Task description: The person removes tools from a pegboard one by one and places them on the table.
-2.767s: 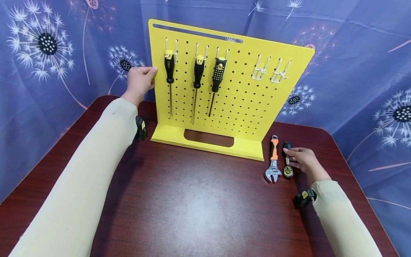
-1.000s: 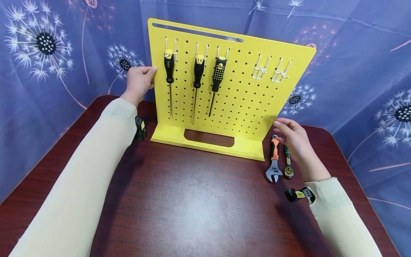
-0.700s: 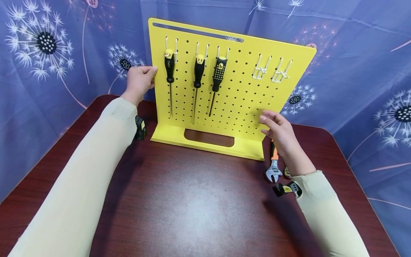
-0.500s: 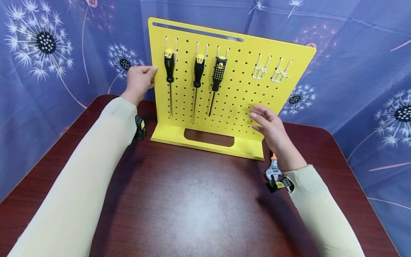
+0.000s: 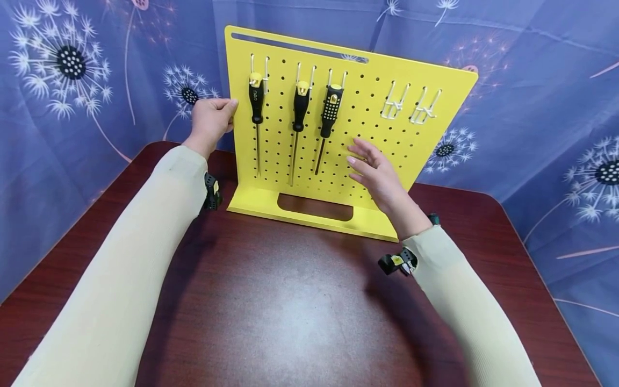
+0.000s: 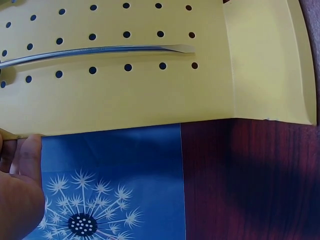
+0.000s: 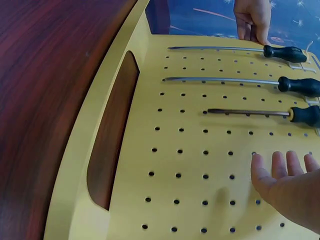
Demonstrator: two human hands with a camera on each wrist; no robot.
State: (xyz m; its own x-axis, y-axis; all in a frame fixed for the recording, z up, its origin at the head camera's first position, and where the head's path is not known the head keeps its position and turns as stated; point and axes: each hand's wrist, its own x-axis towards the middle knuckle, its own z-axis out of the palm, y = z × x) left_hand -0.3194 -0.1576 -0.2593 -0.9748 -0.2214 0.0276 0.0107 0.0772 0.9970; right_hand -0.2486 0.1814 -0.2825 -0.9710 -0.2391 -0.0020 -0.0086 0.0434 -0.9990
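Observation:
A yellow pegboard (image 5: 309, 166) stands upright on the table, with three black-and-yellow screwdrivers hanging from white hooks. My left hand (image 5: 210, 122) pinches the board's left edge between thumb and fingers. Spread and holding nothing, my right hand (image 5: 379, 174) is in front of the board's lower right part. Closest to it is the right screwdriver (image 5: 331, 113); left of that hang the middle screwdriver (image 5: 300, 107) and the left screwdriver (image 5: 257, 99). In the right wrist view, the fingers (image 7: 280, 170) point toward the screwdriver handles.
Two bare white hooks (image 5: 394, 102) sit at the board's upper right. A ratchet wrench's green end (image 5: 433, 219) peeks out beyond my right sleeve, which hides most of the adjustable wrench beside it. Behind the dark red table (image 5: 290, 301) hangs a blue dandelion curtain (image 5: 546, 107).
My right hand has left the ratchet wrench on the table, risen, and moved left across the front of the board. My left hand keeps its hold on the edge.

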